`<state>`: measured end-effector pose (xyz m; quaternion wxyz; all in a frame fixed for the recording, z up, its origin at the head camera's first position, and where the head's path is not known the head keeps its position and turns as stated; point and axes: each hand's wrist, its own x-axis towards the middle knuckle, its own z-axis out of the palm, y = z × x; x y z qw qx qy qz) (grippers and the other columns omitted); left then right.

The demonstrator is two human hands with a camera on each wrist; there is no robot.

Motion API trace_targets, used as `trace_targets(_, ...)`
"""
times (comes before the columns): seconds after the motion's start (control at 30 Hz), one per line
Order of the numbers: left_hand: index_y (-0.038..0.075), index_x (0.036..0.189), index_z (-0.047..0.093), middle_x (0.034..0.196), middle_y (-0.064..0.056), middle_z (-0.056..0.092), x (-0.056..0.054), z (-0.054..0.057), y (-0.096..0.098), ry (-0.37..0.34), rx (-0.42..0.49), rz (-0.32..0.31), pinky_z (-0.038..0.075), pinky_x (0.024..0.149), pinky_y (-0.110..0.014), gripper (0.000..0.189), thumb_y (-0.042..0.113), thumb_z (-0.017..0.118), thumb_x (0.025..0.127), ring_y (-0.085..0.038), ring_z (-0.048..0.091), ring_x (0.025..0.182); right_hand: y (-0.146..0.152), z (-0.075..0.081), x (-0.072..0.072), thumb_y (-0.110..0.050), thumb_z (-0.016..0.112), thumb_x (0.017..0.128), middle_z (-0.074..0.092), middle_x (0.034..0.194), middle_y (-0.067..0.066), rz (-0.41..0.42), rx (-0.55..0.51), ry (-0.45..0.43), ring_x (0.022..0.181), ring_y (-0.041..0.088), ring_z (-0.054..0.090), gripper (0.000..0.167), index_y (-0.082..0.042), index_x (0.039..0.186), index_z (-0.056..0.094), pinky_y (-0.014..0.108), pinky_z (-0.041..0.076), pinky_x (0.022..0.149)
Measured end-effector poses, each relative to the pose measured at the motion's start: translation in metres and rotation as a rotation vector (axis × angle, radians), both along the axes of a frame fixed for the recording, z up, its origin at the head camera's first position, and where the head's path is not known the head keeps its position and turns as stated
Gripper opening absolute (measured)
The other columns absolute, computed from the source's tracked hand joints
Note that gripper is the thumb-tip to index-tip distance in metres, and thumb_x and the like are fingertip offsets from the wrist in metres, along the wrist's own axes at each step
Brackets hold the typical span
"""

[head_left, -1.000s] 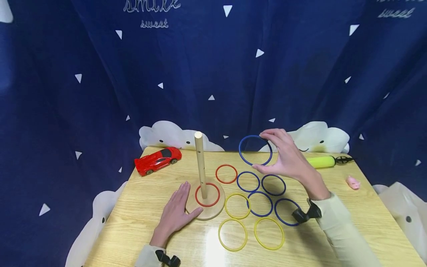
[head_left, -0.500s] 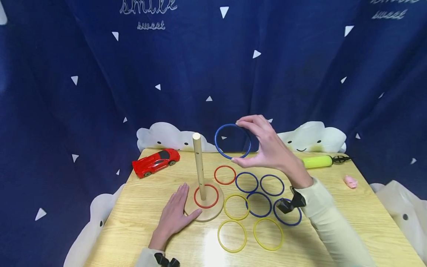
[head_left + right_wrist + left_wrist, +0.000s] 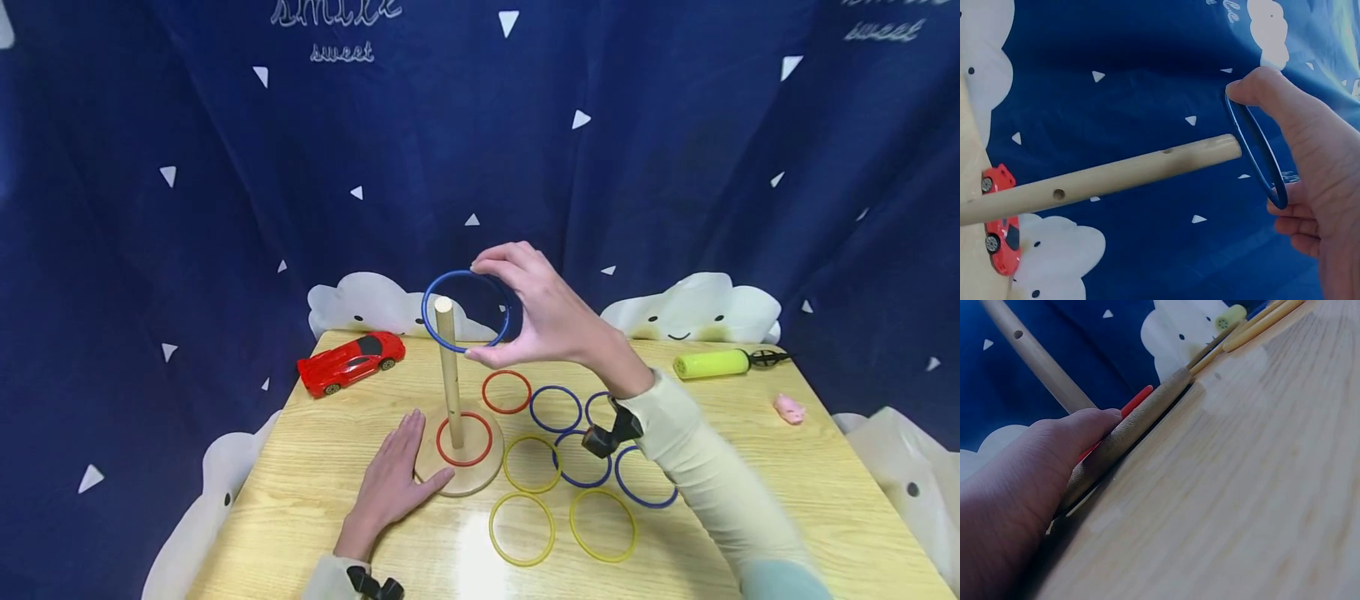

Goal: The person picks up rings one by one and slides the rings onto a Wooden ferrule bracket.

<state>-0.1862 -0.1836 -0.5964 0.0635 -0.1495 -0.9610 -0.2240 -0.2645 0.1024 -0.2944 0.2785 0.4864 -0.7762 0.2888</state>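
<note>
A wooden peg (image 3: 450,383) rises from a round wooden base (image 3: 480,481), with a red ring (image 3: 491,433) lying around its foot. My left hand (image 3: 390,477) rests beside and against the base, fingers extended; in the left wrist view its thumb lies over the edge. My right hand (image 3: 542,307) pinches a blue ring (image 3: 425,317) between thumb and fingertips. In the head view the ring's outline surrounds the peg's top. From the right wrist, the blue ring appears tilted, right at the tip of the peg.
Right of the base lie another red ring (image 3: 507,412), several blue rings (image 3: 556,387) and yellow rings (image 3: 522,565). A red toy car (image 3: 352,364) stands at the back left. A yellow-green pump (image 3: 712,364) and a small pink figure (image 3: 789,409) lie at the right.
The right hand has carried the blue ring leftward and up, from above the loose rings to the peg's top. The left hand has stayed at the base.
</note>
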Motion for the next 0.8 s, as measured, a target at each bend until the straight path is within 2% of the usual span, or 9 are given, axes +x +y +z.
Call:
trace_targets(0.2, 0.01, 0.167, 0.023, 0.174, -0.005, 0.022, 0.0, 0.001, 0.0, -0.002, 0.003, -0.003, 0.022, 0.129, -0.047, 0.109, 0.082, 0.053, 0.09, -0.022, 0.017, 0.161, -0.011, -0.009, -0.005, -0.053, 0.091, 0.065, 0.062, 0.128, 0.008, -0.006, 0.022, -0.027, 0.119, 0.023, 0.054, 0.085, 0.0, 0.127, 0.066, 0.044, 0.045, 0.101)
trace_targets(0.37, 0.011, 0.167, 0.022, 0.174, -0.004, 0.021, 0.0, 0.001, 0.0, -0.013, 0.0, 0.001, 0.021, 0.129, -0.046, 0.109, 0.082, 0.052, 0.09, -0.021, 0.015, 0.161, -0.013, -0.026, -0.009, -0.052, 0.091, 0.064, 0.062, 0.129, 0.009, -0.006, 0.04, -0.072, 0.12, 0.024, 0.054, 0.086, 0.0, 0.127, 0.066, 0.044, 0.045, 0.102)
trace_targets(0.6, 0.013, 0.168, 0.021, 0.175, 0.0, 0.017, 0.0, 0.001, 0.001, -0.04, -0.003, 0.005, 0.019, 0.13, -0.045, 0.11, 0.084, 0.05, 0.09, -0.017, 0.011, 0.161, -0.013, -0.061, -0.012, -0.054, 0.091, 0.063, 0.063, 0.129, 0.009, -0.029, 0.084, -0.136, 0.119, 0.024, 0.055, 0.088, 0.001, 0.127, 0.066, 0.044, 0.046, 0.102)
trace_targets(0.8, 0.012, 0.168, 0.021, 0.174, -0.002, 0.02, 0.0, -0.001, -0.001, -0.022, -0.005, 0.005, 0.021, 0.129, -0.046, 0.109, 0.083, 0.05, 0.09, -0.02, 0.014, 0.161, -0.016, -0.098, -0.013, -0.055, 0.091, 0.063, 0.063, 0.128, 0.009, -0.055, 0.135, -0.182, 0.12, 0.025, 0.056, 0.087, 0.0, 0.125, 0.067, 0.046, 0.045, 0.107)
